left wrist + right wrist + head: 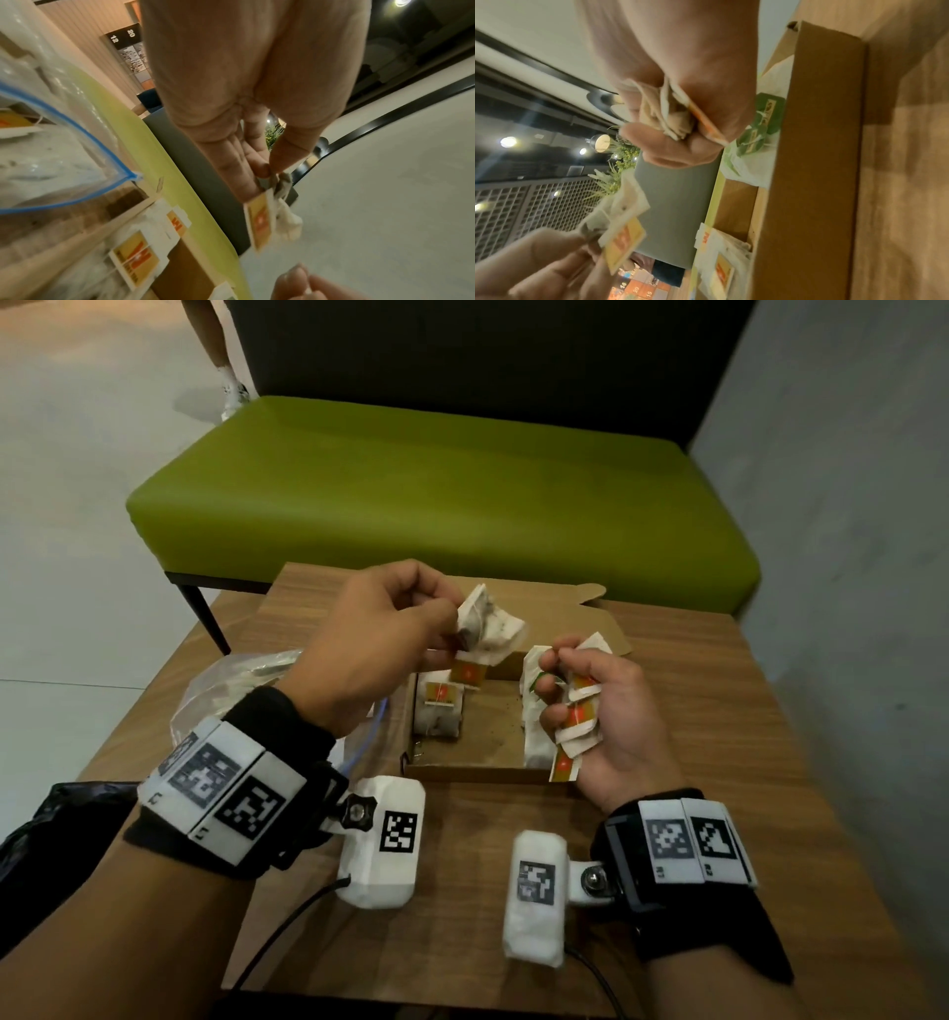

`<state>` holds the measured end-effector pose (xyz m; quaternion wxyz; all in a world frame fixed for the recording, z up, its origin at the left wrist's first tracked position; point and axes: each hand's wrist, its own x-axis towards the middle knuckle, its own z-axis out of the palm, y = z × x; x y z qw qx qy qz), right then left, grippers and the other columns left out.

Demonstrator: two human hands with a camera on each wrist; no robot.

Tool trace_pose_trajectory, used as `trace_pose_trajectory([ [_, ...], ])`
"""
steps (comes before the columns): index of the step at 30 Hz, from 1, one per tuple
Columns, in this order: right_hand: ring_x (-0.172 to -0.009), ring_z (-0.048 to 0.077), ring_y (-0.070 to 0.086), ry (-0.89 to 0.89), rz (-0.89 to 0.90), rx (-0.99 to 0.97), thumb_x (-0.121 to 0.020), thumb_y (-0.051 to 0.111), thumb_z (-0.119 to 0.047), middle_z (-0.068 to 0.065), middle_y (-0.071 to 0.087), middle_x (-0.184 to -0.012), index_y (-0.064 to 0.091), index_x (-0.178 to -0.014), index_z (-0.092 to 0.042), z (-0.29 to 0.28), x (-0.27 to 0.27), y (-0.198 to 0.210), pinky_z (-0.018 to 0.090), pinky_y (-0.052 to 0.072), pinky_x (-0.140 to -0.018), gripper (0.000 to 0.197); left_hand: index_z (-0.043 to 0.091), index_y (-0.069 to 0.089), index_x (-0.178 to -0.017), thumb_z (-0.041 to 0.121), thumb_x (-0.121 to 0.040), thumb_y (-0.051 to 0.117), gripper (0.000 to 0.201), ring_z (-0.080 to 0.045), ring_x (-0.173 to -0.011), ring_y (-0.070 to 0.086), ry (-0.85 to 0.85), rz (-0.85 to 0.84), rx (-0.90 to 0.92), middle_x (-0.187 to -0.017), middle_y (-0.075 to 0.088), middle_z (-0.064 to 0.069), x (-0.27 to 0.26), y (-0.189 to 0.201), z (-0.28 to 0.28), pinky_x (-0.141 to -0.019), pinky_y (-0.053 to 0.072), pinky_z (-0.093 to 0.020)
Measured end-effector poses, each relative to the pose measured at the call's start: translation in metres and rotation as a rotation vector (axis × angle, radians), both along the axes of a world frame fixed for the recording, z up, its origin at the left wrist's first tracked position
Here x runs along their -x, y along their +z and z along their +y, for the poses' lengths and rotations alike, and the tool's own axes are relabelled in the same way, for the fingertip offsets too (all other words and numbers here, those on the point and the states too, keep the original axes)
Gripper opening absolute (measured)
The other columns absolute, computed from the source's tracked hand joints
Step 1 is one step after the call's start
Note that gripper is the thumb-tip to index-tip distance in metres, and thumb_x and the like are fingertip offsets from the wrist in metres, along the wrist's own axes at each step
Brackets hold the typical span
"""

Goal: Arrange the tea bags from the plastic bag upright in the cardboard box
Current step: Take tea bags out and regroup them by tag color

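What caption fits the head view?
Left hand pinches one white paper tea bag; right hand grips several above the brown cardboard box.

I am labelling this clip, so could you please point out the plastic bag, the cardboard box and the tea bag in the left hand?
plastic bag (231, 680): head view, on its clear crumpled side.
cardboard box (482, 772): head view, on its near wall.
tea bag (488, 621): head view, on its white paper pouch, pinched by the left hand (380, 634).

The head view is evenly but dimly lit and fairly sharp, with wide-angle bending toward its edges and soft shadows on the desk (462, 865). Both wrist views are warm-toned, strongly distorted and smeared by motion blur, with small ceiling lamps (508, 141) glaring against a dark background.
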<state>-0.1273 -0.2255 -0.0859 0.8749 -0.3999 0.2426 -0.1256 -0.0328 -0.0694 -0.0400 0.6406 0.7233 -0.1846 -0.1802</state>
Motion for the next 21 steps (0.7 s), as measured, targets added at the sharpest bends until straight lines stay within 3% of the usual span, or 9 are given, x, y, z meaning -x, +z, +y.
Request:
trace_pose_trajectory([
  [3, -0.055, 0.007, 0.049, 0.053, 0.017, 0.11, -0.098, 0.051, -0.004, 0.001, 0.063, -0.08, 0.061, -0.101, -0.014, 0.004, -0.003, -0.002, 0.015, 0.034, -0.037, 0.014, 0.006, 0.061, -0.087, -0.006, -0.092, 0.054, 0.015, -0.023, -0.076, 0.07, -0.042, 0.047, 0.05, -0.092, 0.066, -0.021, 0.002, 0.001, -0.002, -0.067, 0.061, -0.029],
  [7, -0.054, 0.006, 0.044, 0.147, -0.045, 0.19, -0.096, 0.063, -0.021, -0.004, 0.058, -0.081, 0.063, -0.111, -0.014, 0.011, -0.001, -0.002, 0.015, 0.028, -0.038, 0.016, 0.008, 0.062, -0.091, -0.006, -0.092, 0.055, 0.015, -0.012, -0.073, 0.069, -0.075, 0.018, 0.029, -0.084, 0.061, -0.011, 0.003, -0.002, -0.004, -0.065, 0.057, -0.026],
  [10, -0.055, 0.005, 0.041, 0.184, -0.11, 0.231, -0.085, 0.07, -0.032, -0.006, 0.056, -0.077, 0.062, -0.108, -0.014, 0.014, 0.001, 0.001, 0.016, 0.026, -0.038, 0.03, 0.007, 0.061, -0.092, -0.006, -0.093, 0.054, 0.015, -0.011, -0.073, 0.069, -0.07, 0.031, 0.046, -0.088, 0.059, -0.013, 0.003, -0.004, -0.004, -0.063, 0.056, -0.022],
  [12, -0.054, 0.006, 0.039, 0.137, -0.082, 0.29, -0.087, 0.072, -0.025, -0.005, 0.058, -0.076, 0.064, -0.101, -0.016, 0.015, 0.001, 0.002, 0.016, 0.025, -0.038, 0.019, 0.008, 0.061, -0.092, -0.005, -0.093, 0.053, 0.015, -0.01, -0.073, 0.069, -0.076, 0.043, 0.044, -0.09, 0.059, -0.014, 0.003, -0.006, -0.005, -0.064, 0.057, -0.023],
  [13, -0.054, 0.007, 0.038, 0.102, -0.054, 0.33, -0.09, 0.071, -0.018, -0.002, 0.058, -0.076, 0.065, -0.097, -0.018, 0.015, 0.0, 0.002, 0.017, 0.025, -0.039, 0.009, 0.009, 0.061, -0.094, -0.005, -0.094, 0.053, 0.015, -0.009, -0.073, 0.068, -0.08, 0.05, 0.032, -0.091, 0.059, -0.014, 0.003, -0.007, -0.005, -0.064, 0.058, -0.025],
  [15, -0.053, 0.009, 0.035, 0.052, -0.01, 0.426, -0.093, 0.068, -0.01, 0.011, 0.052, -0.079, 0.066, -0.091, -0.021, 0.015, -0.002, -0.001, 0.019, 0.023, -0.04, 0.011, 0.011, 0.062, -0.101, 0.001, -0.096, 0.054, 0.014, -0.01, -0.077, 0.067, -0.066, 0.056, -0.007, -0.097, 0.061, -0.013, 0.002, -0.01, -0.005, -0.071, 0.062, -0.033],
  [17, -0.052, 0.009, 0.034, 0.053, 0.007, 0.535, -0.094, 0.067, -0.01, 0.011, 0.051, -0.078, 0.067, -0.089, -0.022, 0.015, -0.002, -0.001, 0.02, 0.024, -0.039, 0.013, 0.015, 0.063, -0.111, 0.012, -0.096, 0.059, 0.016, -0.014, -0.088, 0.067, -0.071, 0.053, -0.022, -0.106, 0.064, -0.009, 0.0, -0.012, -0.004, -0.08, 0.059, -0.04],
  [19, -0.048, 0.006, 0.038, 0.067, 0.018, 0.606, -0.093, 0.068, -0.011, 0.002, 0.057, -0.068, 0.069, -0.088, -0.023, 0.016, -0.001, -0.001, 0.02, 0.027, -0.039, 0.013, 0.022, 0.064, -0.117, 0.019, -0.093, 0.064, 0.024, -0.019, -0.096, 0.069, -0.129, 0.032, -0.046, -0.11, 0.068, -0.006, -0.001, -0.014, -0.003, -0.082, 0.06, -0.04],
  [21, -0.047, 0.003, 0.04, 0.063, 0.018, 0.611, -0.093, 0.069, -0.012, -0.009, 0.06, -0.063, 0.071, -0.088, -0.024, 0.017, 0.0, 0.001, 0.019, 0.028, -0.039, 0.013, 0.023, 0.066, -0.115, 0.019, -0.092, 0.066, 0.023, -0.024, -0.098, 0.069, -0.173, -0.009, -0.107, -0.108, 0.07, -0.011, 0.0, -0.015, -0.003, -0.079, 0.059, -0.035],
])
